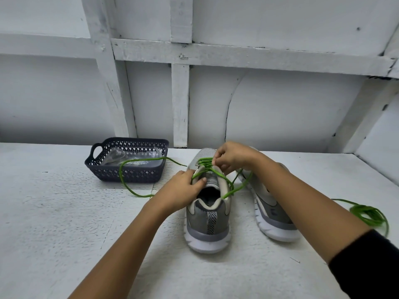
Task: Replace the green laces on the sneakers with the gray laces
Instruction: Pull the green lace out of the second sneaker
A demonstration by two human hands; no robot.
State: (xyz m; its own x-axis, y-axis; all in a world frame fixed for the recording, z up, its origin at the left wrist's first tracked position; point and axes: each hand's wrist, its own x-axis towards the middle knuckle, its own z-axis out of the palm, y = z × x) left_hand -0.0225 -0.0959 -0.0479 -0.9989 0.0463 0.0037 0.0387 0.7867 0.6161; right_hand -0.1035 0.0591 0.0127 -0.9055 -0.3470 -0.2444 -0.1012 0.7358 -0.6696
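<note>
White bumpy table point(64, 212) up front, with a white wooden wall point(280, 104) behind. On the side of the right sneaker point(274, 221), a small dark mark, too tiny to read.

On the left of the table, a dark blue basket point(129, 176) full of little holes, with a clear plastic bag point(116, 157) inside; cannot tell what is in the bag.

Grips the middle sneaker point(207, 229) at its opening with the left hand point(183, 188), fingers curled over the rim and thumb on the tongue. Pinches the green lace point(204, 162) near the top holes with the right hand point(231, 157), fingertips bunched tight on it. Runs through this sneaker's holes, that lace, with one long loop trailing across the basket and down onto the table.

Off to the right, a second green lace point(367, 213) in a loose heap on the table, apart from both hands.
</note>
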